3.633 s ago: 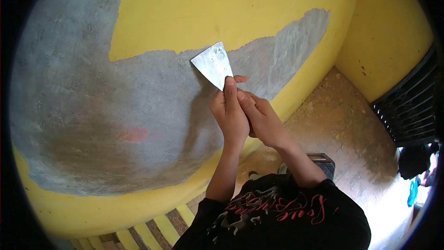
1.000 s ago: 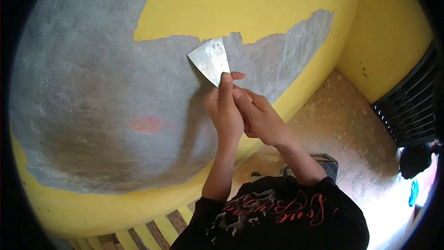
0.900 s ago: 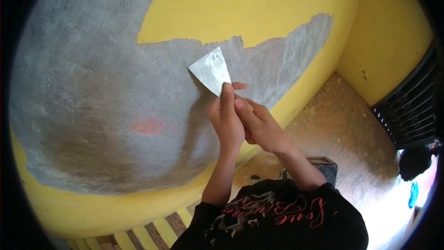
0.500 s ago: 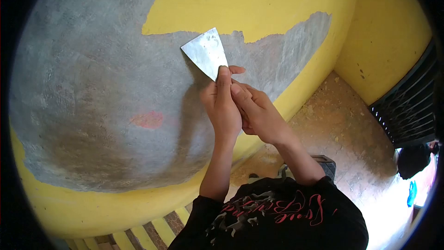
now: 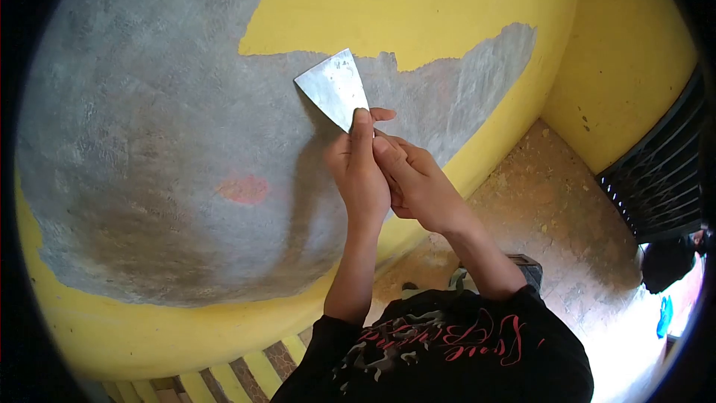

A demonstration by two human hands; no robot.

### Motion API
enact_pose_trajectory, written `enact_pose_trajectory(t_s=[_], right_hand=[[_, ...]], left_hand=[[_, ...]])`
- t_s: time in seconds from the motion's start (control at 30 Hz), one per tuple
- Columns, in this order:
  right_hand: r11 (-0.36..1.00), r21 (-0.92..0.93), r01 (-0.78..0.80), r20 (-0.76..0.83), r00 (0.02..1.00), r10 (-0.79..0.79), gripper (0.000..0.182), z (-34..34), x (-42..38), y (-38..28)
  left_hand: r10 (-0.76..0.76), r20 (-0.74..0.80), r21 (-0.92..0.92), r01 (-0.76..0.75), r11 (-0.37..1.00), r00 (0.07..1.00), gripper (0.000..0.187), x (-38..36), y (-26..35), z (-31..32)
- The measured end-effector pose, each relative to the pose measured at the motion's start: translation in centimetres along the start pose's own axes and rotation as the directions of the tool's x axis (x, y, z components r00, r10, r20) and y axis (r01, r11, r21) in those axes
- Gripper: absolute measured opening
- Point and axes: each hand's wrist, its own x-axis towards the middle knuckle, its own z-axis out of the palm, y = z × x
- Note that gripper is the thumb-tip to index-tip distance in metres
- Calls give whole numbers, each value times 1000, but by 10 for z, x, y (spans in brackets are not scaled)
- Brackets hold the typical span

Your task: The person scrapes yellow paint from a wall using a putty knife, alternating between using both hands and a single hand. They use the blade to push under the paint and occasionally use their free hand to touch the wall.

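Note:
A scraper with a wide, shiny metal blade points up and a little to the left in front of the wall. My left hand is closed on it, the thumb pressed flat along the base of the blade and one finger showing past its right side. My right hand is closed just below and to the right, against my left hand, around where the handle would be. The handle itself is hidden by the fingers. Behind the blade is a bare grey patch of wall, bordered by yellow paint.
A pinkish spot marks the grey patch. At right are a dark metal grille and a dusty floor with flakes on it. A dark object stands by my right arm. Yellow striped slats lie low at left.
The wall has shifted slightly to the right in view. Both hands keep the same hold on the scraper, with hardly any movement.

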Motion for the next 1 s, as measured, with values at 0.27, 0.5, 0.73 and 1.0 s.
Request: enact_pose_trajectory(t_s=[0.27, 0.5, 0.73, 1.0], right_hand=[[999, 44, 21, 55, 998, -23, 38, 2, 3, -3], [1000, -1, -17, 38, 999, 17, 37, -2, 1, 2], [998, 67, 12, 68, 998, -17, 37, 2, 7, -11], [1000, 17, 13, 52, 999, -14, 38, 4, 4, -10]], left_hand=[[18, 3, 0, -18, 1000, 1000, 45, 1, -6, -3], [-38, -33, -22, 37, 999, 999, 42, -6, -16, -7], [17, -15, 7, -17, 1000, 1000, 44, -1, -5, -4], [39, -27, -20, -39, 999, 999, 43, 2, 1, -3]])
